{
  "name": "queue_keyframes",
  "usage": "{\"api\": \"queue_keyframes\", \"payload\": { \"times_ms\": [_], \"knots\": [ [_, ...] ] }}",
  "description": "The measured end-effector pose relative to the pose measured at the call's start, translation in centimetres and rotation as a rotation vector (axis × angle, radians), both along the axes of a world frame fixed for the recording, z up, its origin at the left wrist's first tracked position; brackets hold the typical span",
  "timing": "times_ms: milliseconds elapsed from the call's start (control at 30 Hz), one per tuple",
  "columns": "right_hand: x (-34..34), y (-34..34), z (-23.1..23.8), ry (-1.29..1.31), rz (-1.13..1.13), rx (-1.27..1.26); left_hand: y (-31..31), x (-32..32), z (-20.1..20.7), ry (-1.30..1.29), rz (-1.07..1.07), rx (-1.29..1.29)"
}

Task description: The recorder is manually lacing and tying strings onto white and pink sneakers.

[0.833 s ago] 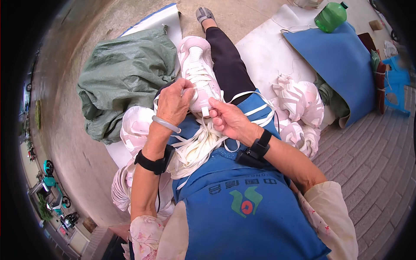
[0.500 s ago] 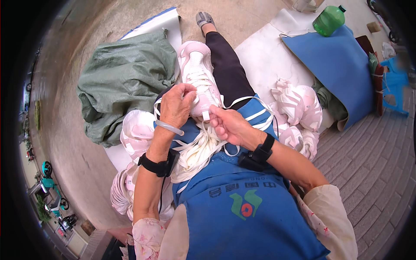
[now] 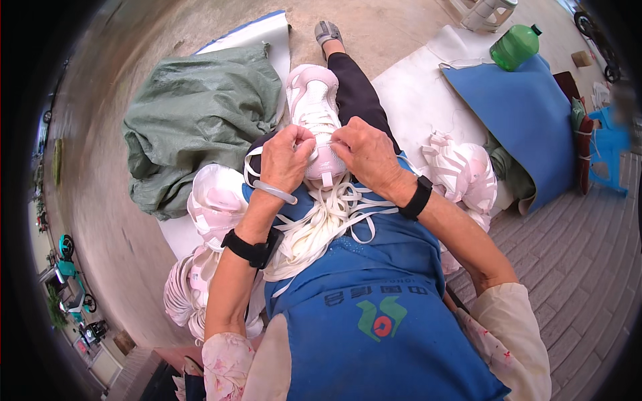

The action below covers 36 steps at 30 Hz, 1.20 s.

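A pale pink and white sneaker (image 3: pixel 314 97) lies along my lap, toe pointing away and heel tab toward me. White shoelaces (image 3: pixel 317 120) cross its front. At the left side of its collar, my left hand (image 3: pixel 286 159) is closed in a pinch on a shoelace, with a loop of lace hanging out beside it. Opposite, my right hand (image 3: pixel 369 157) pinches at the top eyelets on the right; its fingertips partly hide the lace there. A tangled bundle of loose white laces (image 3: pixel 304 240) rests on my blue apron (image 3: pixel 394 267) just below the heel.
More pink and white shoes (image 3: pixel 217 204) are piled by my left, and another pile of shoes (image 3: pixel 461 167) sits by my right. A green woven sack (image 3: pixel 194 120) lies at the left. Beyond the right pile are a blue sheet (image 3: pixel 515 113), a green bottle (image 3: pixel 515 48) and a blue stool (image 3: pixel 607 150).
My right hand has left the heel tab and moved up to the shoe's top eyelets. My left hand has shifted slightly right along with the shoe in the view.
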State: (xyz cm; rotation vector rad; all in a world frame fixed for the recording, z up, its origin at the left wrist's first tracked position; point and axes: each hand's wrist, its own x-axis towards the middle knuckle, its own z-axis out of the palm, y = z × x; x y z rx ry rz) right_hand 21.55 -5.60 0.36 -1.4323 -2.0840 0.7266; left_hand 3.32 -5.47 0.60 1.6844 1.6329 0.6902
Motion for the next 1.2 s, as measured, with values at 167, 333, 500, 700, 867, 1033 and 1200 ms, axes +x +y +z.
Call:
{"api": "queue_keyframes", "payload": {
  "times_ms": [167,333,500,700,867,1033,1200],
  "knots": [
    [-0.8,-0.1,-0.8,-0.044,0.029,0.155,0.1,0.1,0.1,0.015,0.011,-0.026],
    [1.5,1.6,0.9,0.035,0.083,0.111,-0.4,-1.3,0.7,-0.083,0.109,0.0],
    [4.4,3.1,4.6,1.059,-0.38,-0.473,-2.1,-7.8,2.9,-0.26,0.278,0.033],
    [5.2,3.3,6.1,1.72,0.051,-0.851,-4.5,-14.2,5.6,-0.208,0.49,0.176],
    [17.6,3.8,6.1,1.101,-0.433,-0.708,-7.2,-20.3,7.1,-0.303,0.753,0.248],
    [26.7,2.9,2.6,1.144,-0.809,-0.566,-8.8,-24.6,6.1,-0.279,1.041,0.352],
    [21.6,3.3,-1.5,0.441,-0.791,-0.492,-7.5,-20.9,5.7,-0.303,0.878,0.189]
  ]
}}
